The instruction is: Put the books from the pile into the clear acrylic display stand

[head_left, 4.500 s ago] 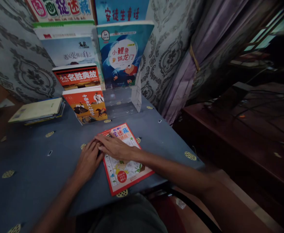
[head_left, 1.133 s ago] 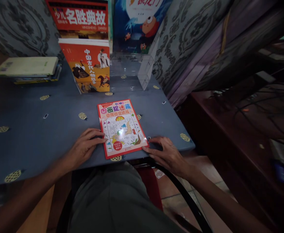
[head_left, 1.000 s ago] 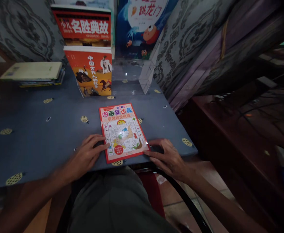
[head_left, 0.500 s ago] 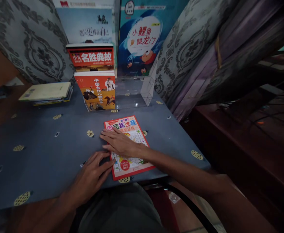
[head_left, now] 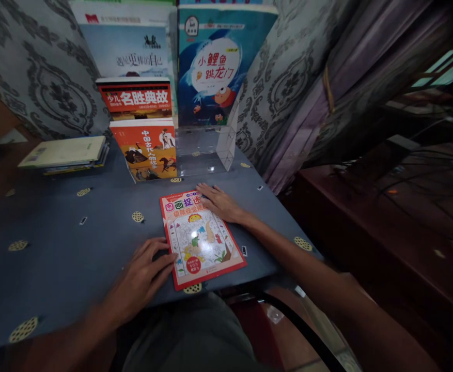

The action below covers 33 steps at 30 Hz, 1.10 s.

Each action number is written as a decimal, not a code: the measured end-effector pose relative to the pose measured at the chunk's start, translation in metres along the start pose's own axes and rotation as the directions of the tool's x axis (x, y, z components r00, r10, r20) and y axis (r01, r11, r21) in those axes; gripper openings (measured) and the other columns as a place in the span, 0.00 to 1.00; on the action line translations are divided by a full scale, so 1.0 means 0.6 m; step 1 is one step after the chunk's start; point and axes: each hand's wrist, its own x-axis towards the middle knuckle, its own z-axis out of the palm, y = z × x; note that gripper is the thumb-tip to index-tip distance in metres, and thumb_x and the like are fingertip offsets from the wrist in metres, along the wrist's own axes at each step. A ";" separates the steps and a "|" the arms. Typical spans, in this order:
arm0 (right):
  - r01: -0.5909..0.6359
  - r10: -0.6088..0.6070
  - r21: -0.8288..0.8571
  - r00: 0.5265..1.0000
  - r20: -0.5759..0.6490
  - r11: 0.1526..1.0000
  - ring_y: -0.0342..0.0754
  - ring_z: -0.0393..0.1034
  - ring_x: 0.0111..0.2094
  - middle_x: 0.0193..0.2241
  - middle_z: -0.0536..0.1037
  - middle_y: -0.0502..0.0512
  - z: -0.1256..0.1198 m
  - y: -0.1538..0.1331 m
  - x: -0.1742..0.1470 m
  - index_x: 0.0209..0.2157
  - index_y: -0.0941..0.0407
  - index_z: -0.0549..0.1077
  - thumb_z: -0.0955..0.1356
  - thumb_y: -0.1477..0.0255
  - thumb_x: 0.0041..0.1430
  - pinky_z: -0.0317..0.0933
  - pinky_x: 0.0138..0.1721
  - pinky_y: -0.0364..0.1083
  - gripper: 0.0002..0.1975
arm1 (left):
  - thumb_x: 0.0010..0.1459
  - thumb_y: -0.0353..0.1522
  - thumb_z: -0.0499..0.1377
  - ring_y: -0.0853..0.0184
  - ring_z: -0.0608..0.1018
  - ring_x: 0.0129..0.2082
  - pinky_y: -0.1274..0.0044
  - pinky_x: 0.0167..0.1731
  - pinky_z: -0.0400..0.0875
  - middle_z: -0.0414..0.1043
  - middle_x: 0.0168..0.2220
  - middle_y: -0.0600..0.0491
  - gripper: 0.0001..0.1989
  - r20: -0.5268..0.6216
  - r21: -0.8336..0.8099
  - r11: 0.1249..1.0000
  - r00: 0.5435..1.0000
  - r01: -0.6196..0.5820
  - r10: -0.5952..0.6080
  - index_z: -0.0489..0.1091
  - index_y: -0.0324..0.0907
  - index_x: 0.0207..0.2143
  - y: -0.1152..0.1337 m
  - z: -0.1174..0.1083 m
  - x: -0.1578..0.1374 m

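Note:
A thin picture book (head_left: 201, 243) with a red border and colourful cartoon cover lies flat near the table's front edge. My right hand (head_left: 219, 202) rests across its upper right corner, fingers stretched out and covering part of the title. At the book's left edge is my left hand (head_left: 149, 268), its fingers loosely bent and apart, with fingertips touching the cover's edge. Neither hand grips the book.
Behind the book, a clear acrylic stand (head_left: 206, 150) holds upright books, among them a blue one (head_left: 216, 67) and an orange one (head_left: 149, 152). A stack of books (head_left: 67, 153) lies at the left on the patterned tablecloth (head_left: 75, 243). A curtain (head_left: 303, 119) hangs at the right.
My right hand has slid from the book's left side to its upper right corner, uncovering the middle of the cover. My left hand stays at the left edge. The view has shifted slightly.

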 end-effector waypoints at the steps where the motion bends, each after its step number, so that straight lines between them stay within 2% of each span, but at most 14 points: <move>1: 0.005 -0.005 0.038 1.000 0.006 0.999 0.56 0.47 0.72 0.70 0.57 0.61 -0.004 0.006 -0.002 0.70 0.55 0.55 0.48 0.49 0.71 0.41 0.70 0.64 0.36 | 0.70 0.37 0.51 0.59 0.71 0.61 0.63 0.56 0.72 0.72 0.55 0.46 0.15 0.013 0.043 0.999 1.000 -0.005 0.005 0.71 0.47 0.55 -0.014 0.001 0.010; 3: 0.004 -0.005 0.098 1.000 0.009 0.995 0.55 0.46 0.72 0.70 0.57 0.57 -0.008 0.010 -0.005 0.71 0.51 0.53 0.47 0.46 0.70 0.39 0.71 0.64 0.38 | 0.71 0.43 0.49 0.55 0.64 0.67 0.57 0.61 0.65 0.67 0.63 0.44 0.23 0.052 0.159 0.987 0.999 -0.003 -0.005 0.64 0.45 0.63 -0.048 0.006 0.035; 6: -0.007 0.005 0.161 1.000 0.012 0.987 0.55 0.45 0.72 0.71 0.56 0.54 -0.014 0.007 -0.005 0.71 0.49 0.51 0.47 0.43 0.68 0.36 0.71 0.64 0.39 | 0.70 0.51 0.44 0.52 0.54 0.72 0.55 0.66 0.55 0.54 0.70 0.40 0.36 0.173 0.280 0.960 0.984 -0.002 -0.049 0.46 0.41 0.72 -0.088 0.013 0.070; 8: -0.007 0.003 0.204 1.000 0.020 0.979 0.54 0.45 0.72 0.71 0.55 0.53 -0.019 0.006 -0.003 0.72 0.48 0.50 0.48 0.42 0.68 0.35 0.71 0.65 0.39 | 0.69 0.53 0.42 0.52 0.51 0.73 0.56 0.68 0.51 0.49 0.72 0.38 0.40 0.254 0.311 0.949 0.967 -0.058 -0.024 0.38 0.39 0.73 -0.094 0.016 0.081; 10: -0.005 -0.002 0.247 1.000 0.027 0.969 0.53 0.46 0.72 0.71 0.54 0.53 -0.023 0.008 -0.001 0.72 0.47 0.49 0.48 0.42 0.68 0.34 0.71 0.64 0.39 | 0.68 0.55 0.42 0.53 0.50 0.73 0.58 0.69 0.46 0.47 0.72 0.39 0.42 0.325 0.308 0.939 0.945 -0.156 0.050 0.34 0.39 0.73 -0.083 0.016 0.083; 14: -0.017 0.009 0.303 1.000 0.028 0.953 0.53 0.47 0.72 0.71 0.55 0.52 -0.031 0.010 0.002 0.72 0.49 0.50 0.48 0.43 0.68 0.34 0.72 0.62 0.39 | 0.65 0.57 0.45 0.56 0.49 0.73 0.61 0.70 0.40 0.48 0.72 0.41 0.45 0.422 0.212 0.924 0.883 -0.319 0.208 0.38 0.40 0.73 -0.059 0.011 0.102; 19: -0.038 0.031 0.320 0.999 0.028 0.947 0.52 0.47 0.72 0.71 0.55 0.51 -0.040 0.001 -0.002 0.71 0.48 0.50 0.49 0.45 0.70 0.37 0.72 0.61 0.37 | 0.66 0.57 0.42 0.56 0.47 0.73 0.60 0.70 0.41 0.45 0.72 0.38 0.43 0.476 0.088 0.952 0.852 -0.294 0.220 0.45 0.36 0.72 -0.055 0.035 0.195; 22: -0.034 0.021 0.319 0.999 0.045 0.947 0.52 0.47 0.72 0.71 0.54 0.51 -0.046 -0.005 -0.005 0.72 0.49 0.50 0.48 0.46 0.70 0.37 0.72 0.61 0.36 | 0.66 0.57 0.43 0.55 0.47 0.73 0.59 0.70 0.38 0.46 0.72 0.36 0.44 0.468 0.007 0.954 0.844 -0.300 0.262 0.46 0.35 0.71 -0.025 0.068 0.231; 25: -0.024 0.006 0.299 0.998 0.059 0.954 0.51 0.47 0.72 0.72 0.53 0.52 -0.048 -0.007 -0.007 0.72 0.51 0.48 0.48 0.45 0.70 0.36 0.72 0.60 0.37 | 0.66 0.56 0.44 0.56 0.49 0.73 0.59 0.70 0.37 0.48 0.72 0.38 0.42 0.465 -0.104 0.926 0.805 -0.363 0.368 0.48 0.36 0.71 0.025 0.090 0.223; 28: -0.020 0.004 0.259 0.998 0.061 0.966 0.51 0.45 0.72 0.72 0.53 0.55 -0.044 -0.005 -0.006 0.72 0.51 0.47 0.48 0.45 0.70 0.33 0.72 0.61 0.38 | 0.65 0.55 0.48 0.57 0.51 0.73 0.58 0.70 0.37 0.50 0.72 0.41 0.41 0.455 -0.212 0.885 0.759 -0.415 0.465 0.49 0.40 0.71 0.065 0.089 0.189; 33: -0.009 0.005 0.079 0.999 0.041 0.997 0.52 0.41 0.73 0.72 0.52 0.59 -0.023 -0.014 -0.010 0.72 0.52 0.49 0.50 0.48 0.72 0.35 0.71 0.62 0.35 | 0.65 0.52 0.53 0.59 0.54 0.72 0.57 0.71 0.35 0.52 0.71 0.45 0.40 0.454 -0.291 0.871 0.745 -0.395 0.490 0.45 0.46 0.72 0.083 0.060 0.139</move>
